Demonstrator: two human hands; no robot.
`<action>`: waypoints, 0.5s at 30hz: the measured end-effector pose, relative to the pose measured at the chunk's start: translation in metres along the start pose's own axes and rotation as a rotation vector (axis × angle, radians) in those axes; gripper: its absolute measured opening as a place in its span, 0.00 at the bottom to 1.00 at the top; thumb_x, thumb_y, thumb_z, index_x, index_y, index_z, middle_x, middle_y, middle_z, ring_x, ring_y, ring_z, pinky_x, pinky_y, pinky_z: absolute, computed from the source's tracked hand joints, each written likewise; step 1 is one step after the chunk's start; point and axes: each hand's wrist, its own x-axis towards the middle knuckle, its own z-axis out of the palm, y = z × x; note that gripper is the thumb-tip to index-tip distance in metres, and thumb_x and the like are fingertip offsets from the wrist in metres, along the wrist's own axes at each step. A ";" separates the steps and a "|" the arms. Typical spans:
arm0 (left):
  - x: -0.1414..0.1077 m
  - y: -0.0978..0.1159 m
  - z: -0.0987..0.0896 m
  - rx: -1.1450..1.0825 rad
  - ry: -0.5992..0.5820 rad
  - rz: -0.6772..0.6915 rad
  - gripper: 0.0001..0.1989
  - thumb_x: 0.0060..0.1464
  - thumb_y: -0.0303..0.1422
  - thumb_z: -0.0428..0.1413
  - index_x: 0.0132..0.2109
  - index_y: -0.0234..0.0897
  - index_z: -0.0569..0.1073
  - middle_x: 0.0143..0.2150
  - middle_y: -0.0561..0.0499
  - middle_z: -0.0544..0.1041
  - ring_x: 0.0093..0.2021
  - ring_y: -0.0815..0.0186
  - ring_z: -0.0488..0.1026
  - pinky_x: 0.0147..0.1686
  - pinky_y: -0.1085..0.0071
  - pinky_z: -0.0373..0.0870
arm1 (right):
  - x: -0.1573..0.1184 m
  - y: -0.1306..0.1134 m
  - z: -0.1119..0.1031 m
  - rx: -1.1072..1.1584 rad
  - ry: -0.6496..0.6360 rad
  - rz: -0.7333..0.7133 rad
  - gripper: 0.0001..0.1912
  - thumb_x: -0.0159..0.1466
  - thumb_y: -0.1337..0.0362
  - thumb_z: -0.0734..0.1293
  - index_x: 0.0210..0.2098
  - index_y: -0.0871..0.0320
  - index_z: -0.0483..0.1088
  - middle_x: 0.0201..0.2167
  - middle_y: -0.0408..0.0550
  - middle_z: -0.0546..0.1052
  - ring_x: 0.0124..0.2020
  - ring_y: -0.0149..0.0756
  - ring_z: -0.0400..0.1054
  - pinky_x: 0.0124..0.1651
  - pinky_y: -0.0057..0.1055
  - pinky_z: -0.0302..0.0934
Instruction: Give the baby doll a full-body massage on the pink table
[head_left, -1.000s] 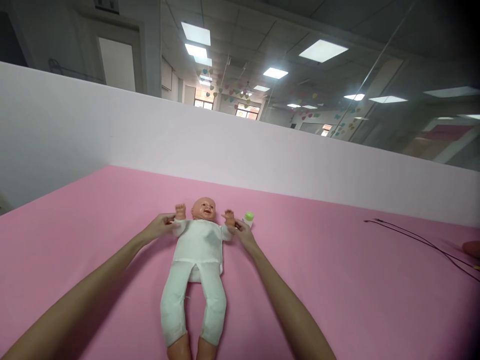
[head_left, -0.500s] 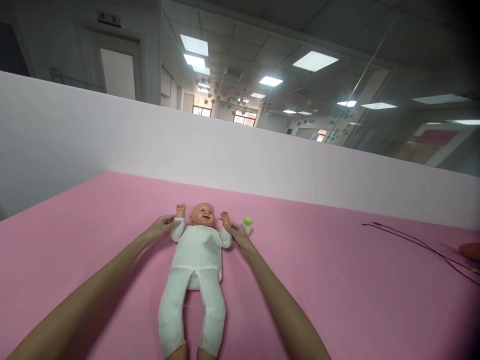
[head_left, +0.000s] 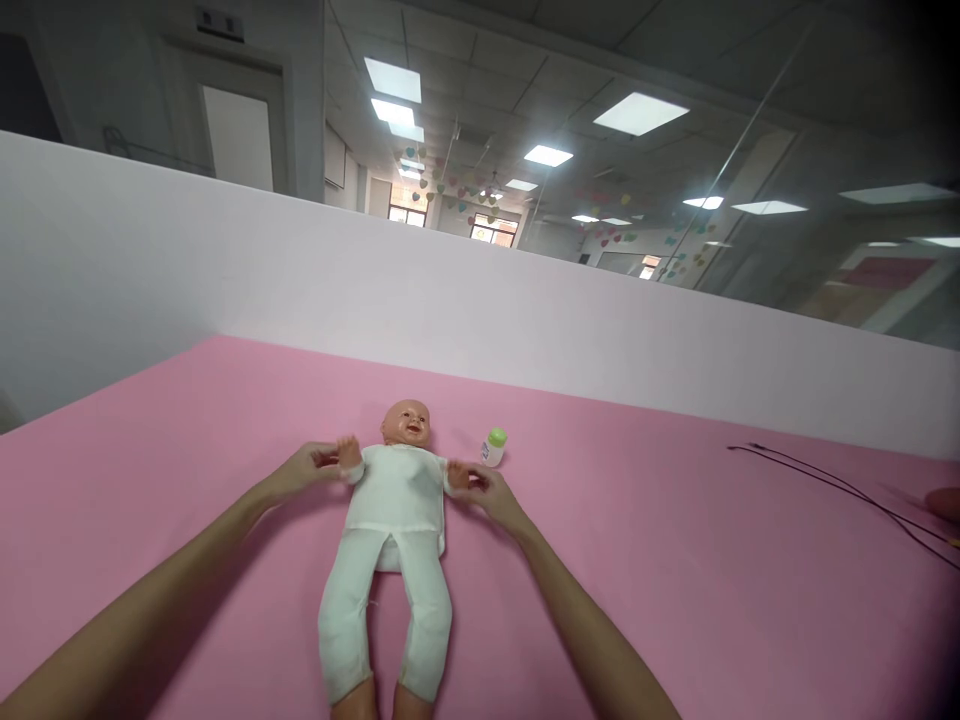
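A broad pink desk (head_left: 637, 550) is being bounded along its far side by a low white wall (head_left: 450, 300). Near the middle of the desk, a baby doll (head_left: 397, 490) is being supported on its back, the head being placed toward the wall and the feet being cut off by the lower edge of the view. A white top and white trousers are being worn by it. The doll's arms are being held out at either side of the body by the person's left hand (head_left: 304, 472) and right hand (head_left: 495, 497). Well to the right, a thin black cable (head_left: 832, 482) is being laid out across the pink surface. Beyond the right hand and beside the doll's head, a small green-lidded bottle (head_left: 493, 448) is being left standing untouched. One tiny doll hand (head_left: 349, 452) is being pinched near the cuff by the left fingers, the exact contact being partly hidden; the other is being gripped between the right thumb and fingers. The step in hand is apparently being centred on the arms, both being guided as a pair. For the next move, a light, matched hold is probably being called for, without the body being dragged along.
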 end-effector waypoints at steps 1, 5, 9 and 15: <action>0.010 0.000 0.003 -0.049 0.100 -0.016 0.19 0.42 0.49 0.70 0.31 0.38 0.81 0.31 0.46 0.79 0.37 0.52 0.77 0.37 0.62 0.74 | 0.014 0.001 0.002 0.042 0.089 0.039 0.19 0.56 0.51 0.76 0.43 0.55 0.80 0.44 0.51 0.82 0.45 0.46 0.74 0.48 0.38 0.68; 0.051 -0.005 0.024 -0.098 0.331 -0.179 0.28 0.44 0.59 0.66 0.26 0.37 0.73 0.24 0.50 0.74 0.28 0.60 0.72 0.30 0.67 0.67 | 0.065 0.010 0.015 0.058 0.317 0.247 0.21 0.58 0.47 0.72 0.36 0.60 0.80 0.38 0.53 0.83 0.40 0.43 0.74 0.40 0.33 0.66; 0.073 -0.015 0.041 0.008 0.405 -0.389 0.29 0.44 0.60 0.63 0.20 0.40 0.67 0.18 0.50 0.70 0.22 0.62 0.68 0.24 0.68 0.61 | 0.084 0.023 0.027 0.012 0.354 0.344 0.19 0.60 0.50 0.70 0.30 0.62 0.81 0.28 0.52 0.81 0.34 0.42 0.74 0.38 0.33 0.64; 0.056 -0.004 0.033 -0.119 0.318 -0.323 0.28 0.40 0.58 0.68 0.27 0.35 0.76 0.25 0.46 0.78 0.28 0.58 0.74 0.28 0.67 0.67 | 0.071 0.015 0.016 0.045 0.299 0.326 0.20 0.60 0.47 0.72 0.31 0.60 0.80 0.31 0.51 0.82 0.34 0.41 0.73 0.36 0.32 0.64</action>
